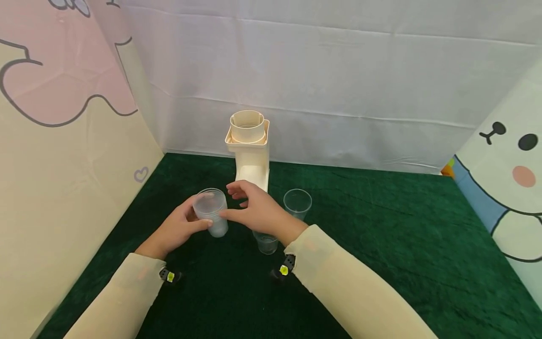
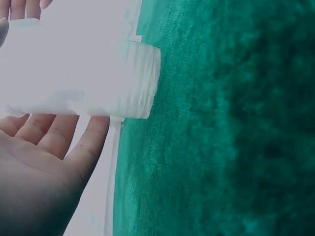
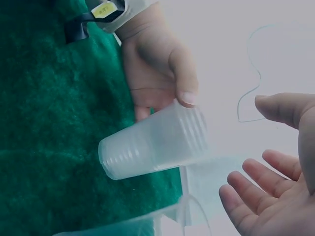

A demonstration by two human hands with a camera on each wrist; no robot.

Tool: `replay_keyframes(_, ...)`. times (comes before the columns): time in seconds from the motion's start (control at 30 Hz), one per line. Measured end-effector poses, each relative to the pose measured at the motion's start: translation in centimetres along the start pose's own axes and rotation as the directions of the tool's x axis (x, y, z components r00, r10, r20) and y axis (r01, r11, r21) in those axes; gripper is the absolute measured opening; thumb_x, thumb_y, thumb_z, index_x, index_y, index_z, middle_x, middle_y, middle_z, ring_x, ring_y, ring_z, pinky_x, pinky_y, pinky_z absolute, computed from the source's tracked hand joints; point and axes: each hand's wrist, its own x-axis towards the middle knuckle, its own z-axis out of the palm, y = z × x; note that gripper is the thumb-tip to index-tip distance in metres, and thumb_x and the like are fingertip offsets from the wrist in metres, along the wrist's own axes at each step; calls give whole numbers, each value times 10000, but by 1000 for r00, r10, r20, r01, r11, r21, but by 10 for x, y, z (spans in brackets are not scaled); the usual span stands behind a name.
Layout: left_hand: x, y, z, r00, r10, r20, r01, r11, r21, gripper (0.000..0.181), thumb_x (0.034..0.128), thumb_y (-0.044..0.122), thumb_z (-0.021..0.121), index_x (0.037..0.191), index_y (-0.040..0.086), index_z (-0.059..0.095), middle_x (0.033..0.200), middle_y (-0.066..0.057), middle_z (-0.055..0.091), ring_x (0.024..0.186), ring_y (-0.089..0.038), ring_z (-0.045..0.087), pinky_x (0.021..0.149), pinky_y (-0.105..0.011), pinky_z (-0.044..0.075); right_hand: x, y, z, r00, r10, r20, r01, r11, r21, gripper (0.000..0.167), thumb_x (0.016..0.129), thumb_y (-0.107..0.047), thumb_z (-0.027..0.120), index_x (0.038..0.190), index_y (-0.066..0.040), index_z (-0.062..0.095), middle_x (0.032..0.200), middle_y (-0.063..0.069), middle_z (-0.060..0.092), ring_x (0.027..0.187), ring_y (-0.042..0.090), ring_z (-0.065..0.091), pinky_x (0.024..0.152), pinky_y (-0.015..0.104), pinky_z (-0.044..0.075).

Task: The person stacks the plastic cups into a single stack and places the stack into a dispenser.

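Observation:
My left hand grips a stack of clear plastic cups, thumb on the near side and fingers behind. The same stack tilts in the right wrist view, held by the left hand; in the left wrist view the stack lies across the left fingers. Just right of the stack, my right hand has its fingers spread and relaxed, with nothing held; the right wrist view shows a gap between this hand and the stack.
A cream stand with a round top is at the back, beyond my hands. One clear cup stands right of my right hand; another is under that wrist. Green cloth covers the surface, with a grey curtain behind.

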Motion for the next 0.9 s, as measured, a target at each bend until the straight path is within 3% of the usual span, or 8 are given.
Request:
replay_keyframes(0.13,2,-1,-2,1000,-11,15,11,1000,-27,674,1004,175,680,1569,79,324,1462,-186,465,1296,-383,490,1107,-649,359,-11,-1,-9,1000,-13,-9,13,1000,13,619,944,-291,776,1473,-142,491,1443,11,550,1305,173,522,1069,403,466)
replay_keyframes(0.47,2,-1,-3,999,-29,31,30,999,-38,688,998,177,689,1570,83,319,1474,-183,463,1326,-386,478,1117,-642,350,-36,-2,-25,998,-41,-48,43,998,53,588,946,-255,770,1456,-154,494,1435,-26,551,1302,158,525,1073,383,452)
replay_keyframes(0.77,3,0,-4,999,-28,38,30,999,-44,696,995,175,695,1575,96,318,1480,-175,455,1326,-384,472,1117,-634,353,-55,10,-38,979,-46,-197,62,996,71,563,949,-221,766,1446,-149,512,1423,1,566,1314,218,534,1117,411,421)
replay_keyframes(0.9,2,0,-4,999,-23,39,24,999,-43,695,996,160,689,1577,90,315,1477,-178,455,1319,-378,472,1117,-629,352,-64,21,-46,963,-91,-255,115,990,83,544,955,-200,757,1439,-139,517,1421,32,578,1323,217,529,1125,438,415)
